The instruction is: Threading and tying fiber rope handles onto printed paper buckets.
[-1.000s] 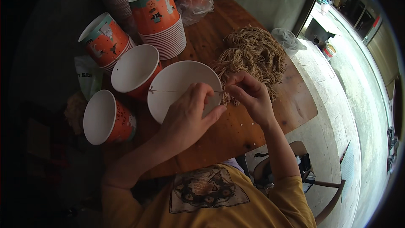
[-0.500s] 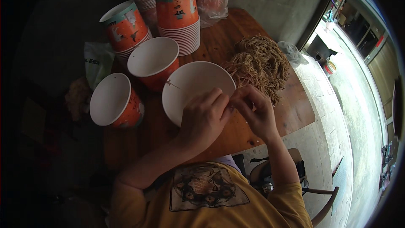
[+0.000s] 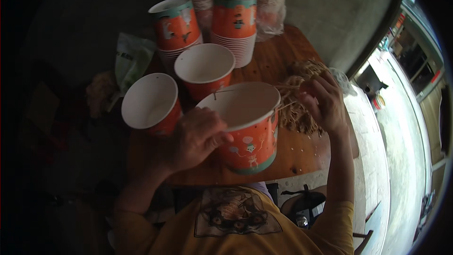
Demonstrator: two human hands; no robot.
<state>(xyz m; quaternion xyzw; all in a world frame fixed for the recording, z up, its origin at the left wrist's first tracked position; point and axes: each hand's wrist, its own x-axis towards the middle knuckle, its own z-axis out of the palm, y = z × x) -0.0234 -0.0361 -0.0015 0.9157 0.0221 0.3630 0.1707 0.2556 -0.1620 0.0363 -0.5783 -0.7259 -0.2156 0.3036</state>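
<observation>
A large orange paper bucket [image 3: 252, 148] with a white inside and green base band stands tilted in front of me. My left hand [image 3: 200, 134] is closed at its near left rim, thumb against the outer wall. Off the right rim, my right hand [image 3: 325, 101] is pinched on a thin brown cord [image 3: 288, 87] that stretches from the bucket's right side. A short cord end also pokes through the far left rim. Behind my right hand lies a tangled heap of brown cords [image 3: 297, 119], partly hidden by that hand.
Two more open buckets [image 3: 152, 100] [image 3: 204, 66] stand to the left on the wooden table [image 3: 306, 153]. Farther back are two bucket stacks [image 3: 174, 26] [image 3: 234, 19] and plastic-wrapped stacks [image 3: 269, 0] by the wall. A white-green bag [image 3: 134, 61] sits at far left.
My hands, together at the bucket's right rim before, are now apart. The right has moved right, drawing the cord out; the left has moved left. The bucket has tipped, showing its printed side.
</observation>
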